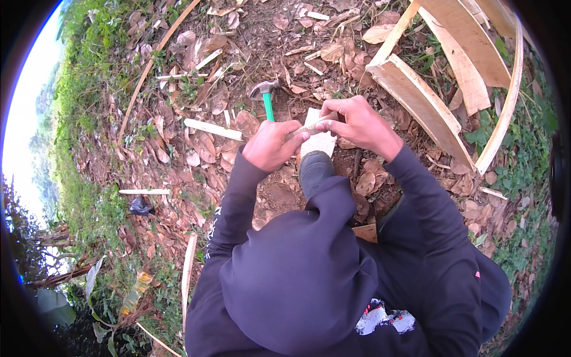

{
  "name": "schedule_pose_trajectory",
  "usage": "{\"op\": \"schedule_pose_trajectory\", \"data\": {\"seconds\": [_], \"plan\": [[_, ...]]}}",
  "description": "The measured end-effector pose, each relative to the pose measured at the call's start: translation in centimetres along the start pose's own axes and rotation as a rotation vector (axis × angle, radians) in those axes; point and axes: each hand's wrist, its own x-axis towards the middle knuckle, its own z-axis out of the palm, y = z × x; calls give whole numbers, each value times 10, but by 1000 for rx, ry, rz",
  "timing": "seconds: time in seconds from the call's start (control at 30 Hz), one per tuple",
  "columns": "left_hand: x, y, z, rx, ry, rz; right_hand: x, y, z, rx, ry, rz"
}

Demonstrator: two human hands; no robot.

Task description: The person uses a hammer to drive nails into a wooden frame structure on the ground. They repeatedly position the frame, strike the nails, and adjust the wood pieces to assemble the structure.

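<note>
Both hands meet in front of my dark boot, closed on a short, thin, pale strip. My left hand pinches one end, and the fingertips of my right hand pinch the other. Whether the strip is wood or cord, I cannot tell. Just below the hands lies a pale wooden board, with the boot's toe on or against its near end. Beyond my left hand a claw hammer rests on the ground, its green handle partly hidden behind that hand.
Curved wooden planks stand joined at the upper right. Loose wood strips lie on the leaf-covered ground at the left. A long thin curved strip runs along the upper left, and a black scrap lies farther left.
</note>
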Motion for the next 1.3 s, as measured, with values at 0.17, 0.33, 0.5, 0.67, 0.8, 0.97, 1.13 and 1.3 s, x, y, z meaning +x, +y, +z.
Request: {"op": "schedule_pose_trajectory", "data": {"seconds": [0.17, 0.33, 0.5, 0.67, 0.8, 0.97, 1.13, 1.3], "plan": [[5, -11, 56, 226, 405, -46, 1, 13, 17, -221, 231, -54], [25, -22, 88, 290, 519, -250, -1, 31, 61, -446, 476, -50], [14, -28, 58, -13, 252, -239, 9, 38, 36, -93, 240, 102], [6, -28, 27, -437, -53, -214, 7, 52, 25, 538, -19, 174], [0, -26, 19, -766, -175, -210, 3, 53, 19, 891, -158, 219], [-6, -19, 23, -1166, -250, -141, -3, 47, 32, 1397, -344, 170], [-1, -32, 29, -1214, -307, -184, -2, 47, 33, 1362, -244, 213], [15, -21, 49, -138, 390, 70, 1, 35, 29, 594, 201, 340]]}}
